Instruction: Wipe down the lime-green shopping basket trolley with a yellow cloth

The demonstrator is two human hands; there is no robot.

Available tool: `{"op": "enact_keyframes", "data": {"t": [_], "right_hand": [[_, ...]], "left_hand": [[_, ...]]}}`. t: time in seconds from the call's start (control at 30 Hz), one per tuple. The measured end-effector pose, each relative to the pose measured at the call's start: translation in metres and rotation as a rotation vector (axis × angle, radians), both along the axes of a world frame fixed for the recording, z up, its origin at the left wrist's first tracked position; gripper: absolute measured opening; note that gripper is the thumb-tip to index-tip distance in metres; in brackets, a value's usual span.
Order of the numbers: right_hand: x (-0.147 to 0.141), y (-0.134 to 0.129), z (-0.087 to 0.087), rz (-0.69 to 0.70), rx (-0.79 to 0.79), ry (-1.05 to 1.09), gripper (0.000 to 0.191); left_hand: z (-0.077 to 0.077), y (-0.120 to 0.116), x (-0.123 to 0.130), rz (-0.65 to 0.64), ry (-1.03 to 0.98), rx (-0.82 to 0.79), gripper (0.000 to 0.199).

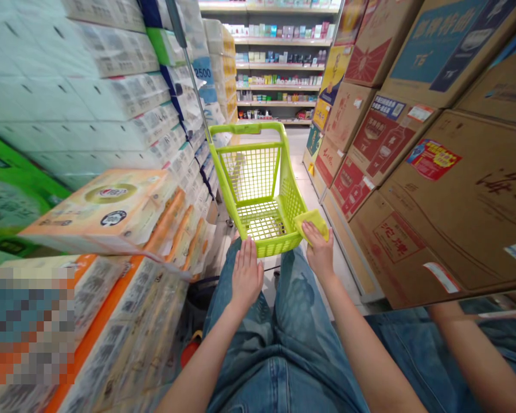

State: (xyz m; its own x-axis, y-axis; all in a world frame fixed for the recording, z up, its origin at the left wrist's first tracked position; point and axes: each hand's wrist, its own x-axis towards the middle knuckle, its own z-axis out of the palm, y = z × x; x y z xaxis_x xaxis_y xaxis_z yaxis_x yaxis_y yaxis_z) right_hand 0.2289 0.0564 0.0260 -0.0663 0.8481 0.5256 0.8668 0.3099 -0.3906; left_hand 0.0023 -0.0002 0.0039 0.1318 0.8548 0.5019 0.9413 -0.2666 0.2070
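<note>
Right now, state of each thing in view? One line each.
Green basket: open-topped, between the hands.
Yellow cloth: spread, under the right hand, at the basket's near right corner.
Left hand: fingers straight, at the near rim.
Right hand: on the cloth; grip unclear.
Orange tissue pack: wrapped, lying on other packs.
Cardboard cartons: stacked.
Far shelves: stocked.

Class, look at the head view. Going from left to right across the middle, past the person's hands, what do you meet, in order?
Pale orange pack, left hand, yellow cloth, large brown box.
</note>
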Motion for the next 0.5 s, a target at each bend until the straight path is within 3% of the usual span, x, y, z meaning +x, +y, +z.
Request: {"op": "enact_keyframes", "data": {"t": [0.13, 0.33, 0.4, 0.5], "right_hand": [[-0.034, -0.007, 0.004, -0.073, -0.038, 0.016, 0.068], [-0.121, -0.036, 0.012, 0.161, -0.087, -0.012, 0.066], [-0.125, -0.038, 0.013, 0.216, -0.078, -0.012, 0.064], [-0.103, -0.033, 0.014, 0.303, -0.064, -0.052, 0.065]], "left_hand": [[0.0, 0.0, -0.001, 0.001, -0.001, 0.0, 0.072], [-0.001, 0.0, -0.005, -0.031, -0.014, -0.005, 0.072], [-0.001, 0.0, -0.006, -0.038, -0.02, -0.005, 0.071], [0.0, 0.0, -0.004, -0.021, -0.01, -0.003, 0.071]]}}
